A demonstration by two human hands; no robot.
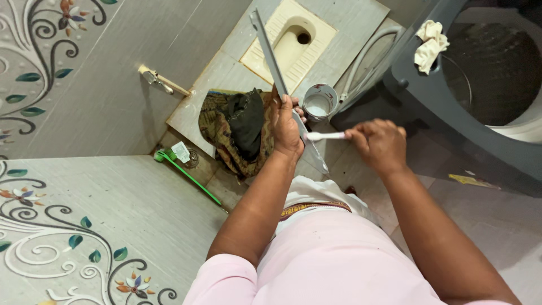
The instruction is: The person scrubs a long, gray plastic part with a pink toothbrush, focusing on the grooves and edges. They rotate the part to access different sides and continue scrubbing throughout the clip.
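My left hand (285, 127) grips a long flat grey strip (269, 51) around its middle, holding it tilted so that it runs from the upper left down past my wrist. My right hand (379, 144) is closed on a white toothbrush (324, 136), whose head touches the strip just beside my left hand. Both forearms reach forward from pink sleeves.
A small white cup (319, 101) stands on the floor past the strip. A pile of brown and black cloth (237, 130) lies left of it. Beyond are a squat toilet pan (289, 42), a wall tap (155, 79), a green-handled brush (189, 176), and a grey top-loading washing machine (451, 85) with a rag (430, 46) on its rim.
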